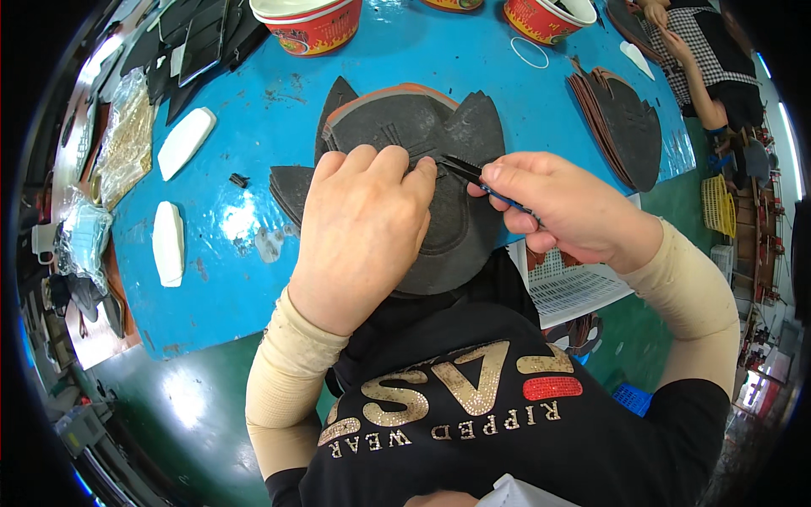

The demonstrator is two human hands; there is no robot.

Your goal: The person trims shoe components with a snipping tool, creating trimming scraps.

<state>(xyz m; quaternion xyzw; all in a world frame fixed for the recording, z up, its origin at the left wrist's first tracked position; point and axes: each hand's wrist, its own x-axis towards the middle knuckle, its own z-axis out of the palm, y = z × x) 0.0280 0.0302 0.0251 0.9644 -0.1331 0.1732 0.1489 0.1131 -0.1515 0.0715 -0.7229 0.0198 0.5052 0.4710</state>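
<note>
A dark grey, leather-like cut piece (439,241) with pointed corners and stitched lines lies at the table's near edge, on top of similar pieces. My left hand (363,224) rests over its middle, fingers curled down and closed on it. The left fingertips are mostly hidden behind the hand. In my right hand (562,198) is a small pair of thread snips (507,199) with dark blades and blue handles. Its tips meet the piece right beside my left thumb. Under the piece's far side shows an orange-brown edge (405,89).
A stack of similar dark pieces (621,127) sits at the right of the blue table (211,313). Two white pads (169,245) lie at the left. Red paper tubs (312,29) stand at the back. Another person (705,59) is at the far right, near a yellow basket (718,205).
</note>
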